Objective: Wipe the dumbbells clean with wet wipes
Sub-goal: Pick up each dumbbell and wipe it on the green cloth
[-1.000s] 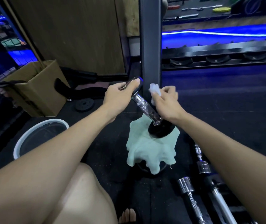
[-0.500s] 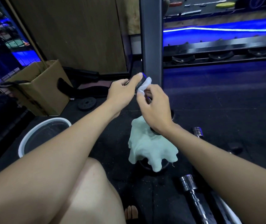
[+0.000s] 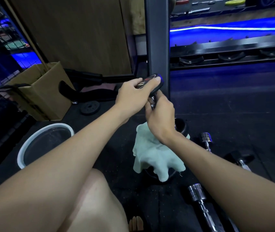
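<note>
Black-ended dumbbell (image 3: 151, 81) tilted upright, left hand (image 3: 133, 96) gripping top, right hand (image 3: 161, 113) clasping handle.

Both my forearms reach forward and converge at centre. My left hand (image 3: 134, 94) lies palm down with its fingers curled over the upper head of the dumbbell (image 3: 151, 81), gripping it. My right hand (image 3: 161, 114) sits just below, back toward me, fingers wrapped round the handle; my bare knee shows beneath the arms.
</note>
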